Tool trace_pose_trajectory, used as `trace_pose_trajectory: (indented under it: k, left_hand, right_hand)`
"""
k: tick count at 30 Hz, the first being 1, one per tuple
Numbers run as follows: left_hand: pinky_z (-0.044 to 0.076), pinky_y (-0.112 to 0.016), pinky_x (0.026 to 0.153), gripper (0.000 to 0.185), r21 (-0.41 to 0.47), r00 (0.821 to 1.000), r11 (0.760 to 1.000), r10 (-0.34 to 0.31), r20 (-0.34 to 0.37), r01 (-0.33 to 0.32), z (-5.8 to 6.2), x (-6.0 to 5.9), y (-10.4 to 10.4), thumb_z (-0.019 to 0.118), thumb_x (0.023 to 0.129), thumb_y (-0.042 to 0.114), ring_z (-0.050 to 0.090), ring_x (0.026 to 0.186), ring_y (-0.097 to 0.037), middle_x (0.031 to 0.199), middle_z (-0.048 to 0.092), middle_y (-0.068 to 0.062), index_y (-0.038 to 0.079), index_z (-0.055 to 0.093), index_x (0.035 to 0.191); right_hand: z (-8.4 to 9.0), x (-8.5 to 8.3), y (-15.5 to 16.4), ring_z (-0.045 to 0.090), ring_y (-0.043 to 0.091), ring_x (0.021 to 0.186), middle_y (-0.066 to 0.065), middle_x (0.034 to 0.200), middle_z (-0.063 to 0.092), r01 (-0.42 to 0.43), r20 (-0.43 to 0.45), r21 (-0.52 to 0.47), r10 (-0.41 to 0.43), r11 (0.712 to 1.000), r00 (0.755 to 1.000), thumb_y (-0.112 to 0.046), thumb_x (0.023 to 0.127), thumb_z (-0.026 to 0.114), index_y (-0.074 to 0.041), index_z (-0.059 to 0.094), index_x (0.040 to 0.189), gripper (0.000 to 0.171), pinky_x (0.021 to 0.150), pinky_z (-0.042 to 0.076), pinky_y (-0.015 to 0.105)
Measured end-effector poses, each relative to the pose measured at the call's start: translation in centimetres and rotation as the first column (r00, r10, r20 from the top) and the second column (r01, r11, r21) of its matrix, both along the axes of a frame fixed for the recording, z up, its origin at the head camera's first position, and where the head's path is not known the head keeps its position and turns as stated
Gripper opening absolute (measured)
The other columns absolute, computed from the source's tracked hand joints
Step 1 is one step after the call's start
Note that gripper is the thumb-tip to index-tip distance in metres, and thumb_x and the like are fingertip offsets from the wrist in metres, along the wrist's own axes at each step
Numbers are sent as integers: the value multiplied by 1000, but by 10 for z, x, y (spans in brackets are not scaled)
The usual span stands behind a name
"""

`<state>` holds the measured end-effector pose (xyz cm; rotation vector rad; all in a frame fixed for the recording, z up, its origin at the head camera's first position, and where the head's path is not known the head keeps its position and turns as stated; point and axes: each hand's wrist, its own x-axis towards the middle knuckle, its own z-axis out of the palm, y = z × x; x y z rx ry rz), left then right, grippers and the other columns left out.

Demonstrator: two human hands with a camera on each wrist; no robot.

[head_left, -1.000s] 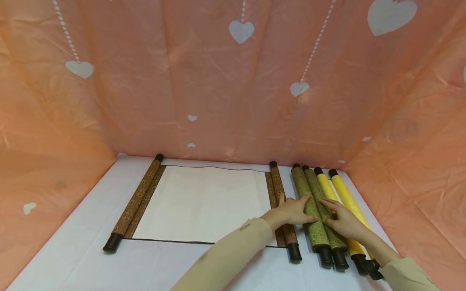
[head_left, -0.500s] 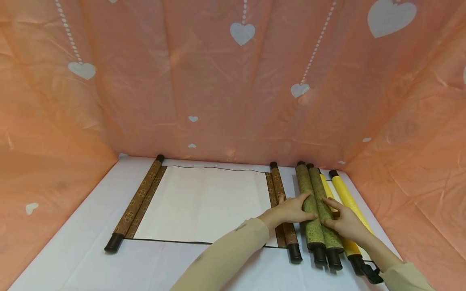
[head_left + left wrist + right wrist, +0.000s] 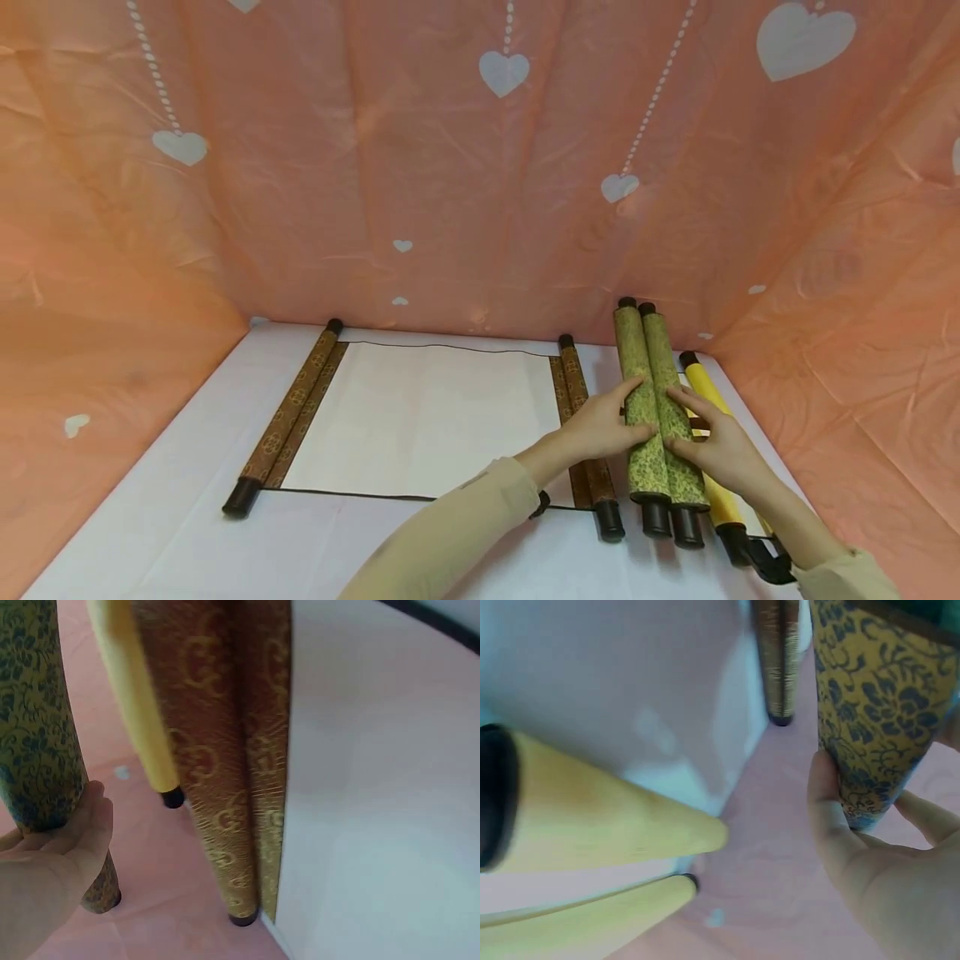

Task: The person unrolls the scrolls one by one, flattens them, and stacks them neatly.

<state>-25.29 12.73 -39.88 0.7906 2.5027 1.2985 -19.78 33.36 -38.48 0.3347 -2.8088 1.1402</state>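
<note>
Above the white table (image 3: 187, 533), both hands (image 3: 660, 437) grip the green scroll (image 3: 652, 400), lifted beside the yellow scroll (image 3: 708, 400).

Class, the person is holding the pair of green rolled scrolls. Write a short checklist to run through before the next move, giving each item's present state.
1. Left hand grips the green scrolls from their left side: ok.
2. Right hand holds them from the right: ok.
3. Both green scrolls stay side by side, ends level: ok.
4. Far ends raised above the yellow scroll: ok.
5. Near ends off the white table: cannot tell.
6. Open scroll lies flat, apart from the green pair: ok.
</note>
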Motion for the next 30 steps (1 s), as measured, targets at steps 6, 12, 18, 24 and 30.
trace_pose_trajectory:
  k: [6, 12, 18, 24, 30]
  left_hand:
    - [51, -29, 60, 72, 150, 998, 988, 38, 50, -45, 6, 7, -17, 70, 99, 38, 66, 69, -3, 105, 74, 0, 44, 34, 161]
    - [56, -42, 91, 66, 216, 994, 972, 105, -36, -95, 8, 13, -40, 70, 99, 35, 70, 107, -17, 144, 61, 2, 37, 42, 158]
    - [52, -45, 100, 61, 258, 981, 960, 147, -125, -111, 6, 16, -76, 72, 99, 31, 55, 128, -26, 155, 47, -5, 27, 48, 155]
    - [54, -30, 84, 65, 270, 978, 955, 166, -130, -126, 0, 18, -116, 74, 98, 29, 59, 99, -17, 156, 44, -9, 22, 47, 156]
    - [57, -38, 84, 71, 300, 969, 942, 199, -147, -148, -5, 16, -163, 77, 97, 26, 61, 92, -19, 159, 42, -11, 22, 43, 159]
  right_hand:
    - [10, 4, -18, 58, 58, 114, 41, 159, 26, -23, -90, -16, 22, 1000, 996, 3, 87, 76, 9, 45, 151, 71, 78, 57, 26]
    - [10, 10, -45, 56, 55, 122, 32, 165, 24, -24, -110, -83, 14, 996, 994, 1, 90, 75, 3, 47, 153, 69, 89, 57, 42]
    - [-3, 11, -83, 55, 47, 123, 27, 167, 24, -52, -150, -173, 26, 984, 988, 3, 91, 76, -3, 47, 154, 70, 89, 57, 46]
    - [-18, 12, -120, 49, 44, 131, 24, 167, 24, -129, -193, -261, 79, 957, 978, 7, 89, 76, -6, 48, 154, 72, 94, 56, 43]
    - [-30, 9, -159, 39, 48, 143, 21, 169, 22, -217, -206, -341, 153, 915, 966, 11, 86, 76, -7, 50, 154, 75, 99, 53, 46]
